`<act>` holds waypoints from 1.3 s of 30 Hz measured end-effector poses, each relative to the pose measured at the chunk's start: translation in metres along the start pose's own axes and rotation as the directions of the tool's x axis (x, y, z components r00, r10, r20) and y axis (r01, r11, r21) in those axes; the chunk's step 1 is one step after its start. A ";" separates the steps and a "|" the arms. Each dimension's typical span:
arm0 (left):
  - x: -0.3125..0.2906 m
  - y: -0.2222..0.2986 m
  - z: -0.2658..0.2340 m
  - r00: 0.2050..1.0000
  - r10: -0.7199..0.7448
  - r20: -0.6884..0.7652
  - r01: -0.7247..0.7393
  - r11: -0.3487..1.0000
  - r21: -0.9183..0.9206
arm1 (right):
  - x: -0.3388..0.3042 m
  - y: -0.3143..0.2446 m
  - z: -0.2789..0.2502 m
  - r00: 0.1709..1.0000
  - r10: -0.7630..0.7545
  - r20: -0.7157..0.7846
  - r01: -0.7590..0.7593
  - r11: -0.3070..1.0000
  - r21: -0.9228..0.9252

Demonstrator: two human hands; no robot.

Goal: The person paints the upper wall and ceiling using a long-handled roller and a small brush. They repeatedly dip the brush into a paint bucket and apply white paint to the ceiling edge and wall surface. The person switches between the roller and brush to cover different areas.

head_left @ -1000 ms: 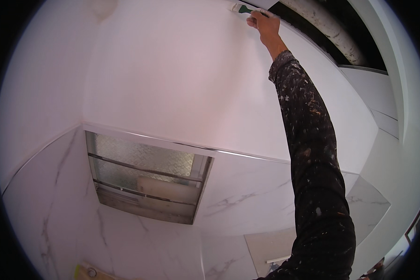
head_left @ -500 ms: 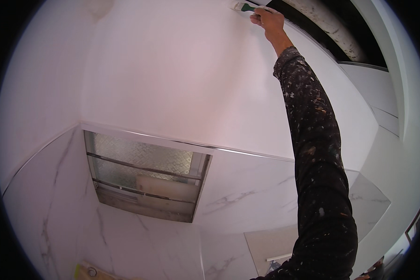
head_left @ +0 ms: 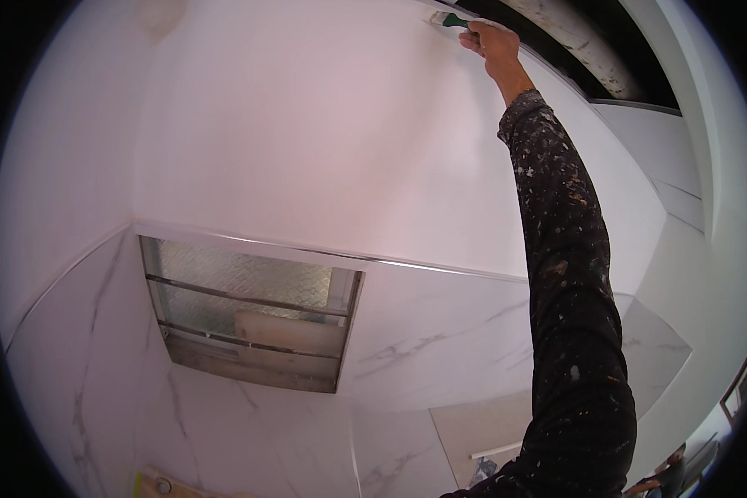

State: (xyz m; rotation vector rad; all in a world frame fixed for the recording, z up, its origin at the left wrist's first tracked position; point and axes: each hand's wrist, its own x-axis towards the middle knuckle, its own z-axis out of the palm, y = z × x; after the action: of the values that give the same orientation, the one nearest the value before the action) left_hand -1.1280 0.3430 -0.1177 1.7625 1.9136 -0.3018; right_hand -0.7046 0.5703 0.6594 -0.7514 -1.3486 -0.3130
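Note:
High on the white wall [head_left: 307, 124], a flat paintbrush [head_left: 449, 19] with a green handle is held in my right hand [head_left: 495, 46]. The fingers are closed round the handle, and the pale bristles point left, at or very near the wall surface; contact is hard to judge. My right arm reaches up in a dark sleeve [head_left: 568, 249] spattered with paint. A faint shadow falls on the wall below the brush. My left hand is out of sight.
A dark opening with a pale pipe [head_left: 581, 46] lies just right of my hand. Below the metal trim strip [head_left: 440, 267] are marble-patterned panels [head_left: 440, 332] and a barred, textured-glass window [head_left: 241, 278]. A beige board [head_left: 481, 427] shows low down beside my arm.
My right hand and the brush have moved a little to the right along the top of the wall. The whole view has shifted slightly, so the window sits further left.

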 end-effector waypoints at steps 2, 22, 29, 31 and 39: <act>-0.001 0.001 -0.003 1.000 0.003 -0.003 -0.002 1.000 0.013 | 0.004 0.001 -0.014 1.000 0.011 -0.001 -0.011 1.000 -0.003; 0.039 -0.001 0.091 0.967 -0.025 -0.255 0.035 0.999 0.034 | -0.015 0.000 0.071 0.995 -0.052 0.082 0.038 0.986 0.161; 0.054 -0.006 0.127 0.926 0.010 -0.377 0.022 0.997 0.080 | -0.009 0.013 0.074 0.999 -0.030 -0.029 0.034 0.988 0.154; 0.058 -0.007 0.135 0.911 0.021 -0.413 0.020 0.995 0.094 | -0.006 0.012 0.075 0.999 -0.009 -0.048 0.016 0.991 0.136; 0.058 -0.006 0.128 0.913 0.001 -0.407 0.019 0.999 0.045 | 0.004 -0.002 0.070 0.996 0.063 -0.062 -0.060 0.997 0.052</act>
State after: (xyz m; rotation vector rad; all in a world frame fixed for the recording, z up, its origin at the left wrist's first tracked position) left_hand -1.1069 0.3286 -0.2564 1.9688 2.2134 0.0243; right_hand -0.7582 0.6149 0.6658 -0.7335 -1.2668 -0.2512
